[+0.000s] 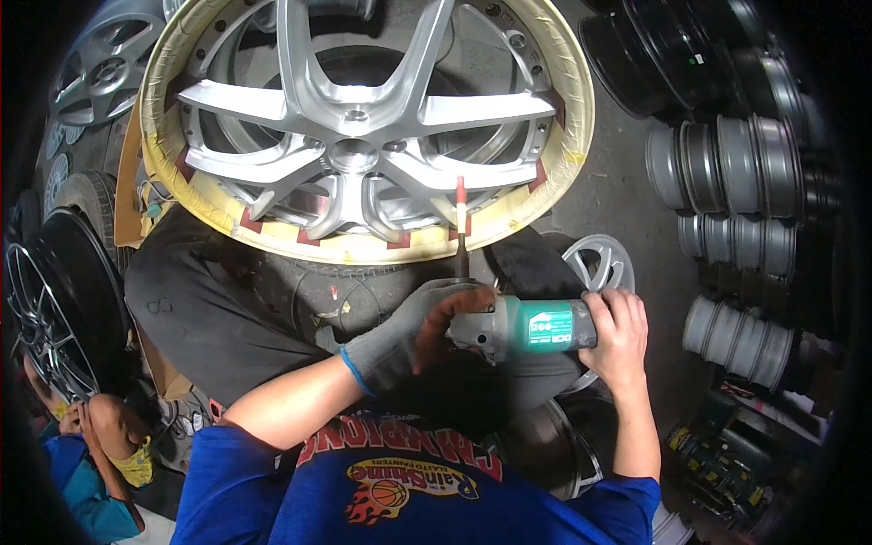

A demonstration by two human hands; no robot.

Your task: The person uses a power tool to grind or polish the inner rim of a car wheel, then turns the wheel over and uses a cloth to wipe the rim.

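A silver multi-spoke alloy wheel (pixel 318 118) lies face up before me, its outer ring (pixel 150 118) wrapped in yellowish masking tape. Dark red patches (pixel 400 239) show at the spoke ends along that ring. My left hand (pixel 422 318), in a grey glove with a reddish-brown coated palm, is closed round the grey head of a green angle grinder (pixel 545 324). Bare, my right hand (pixel 620 341) grips its rear end. From the grinder's head a thin dark shaft (pixel 461 259) with a red tip (pixel 460 191) reaches over the wheel's near right part. Whether the tip touches a spoke, I cannot tell.
Stacked wheel rims (pixel 727 163) line the right side, with black rims (pixel 636 54) behind them. A silver wheel (pixel 599 263) lies by my right knee. Dark wheels (pixel 68 300) stand at left, near another person (pixel 95 463). A cable (pixel 363 300) lies below the wheel.
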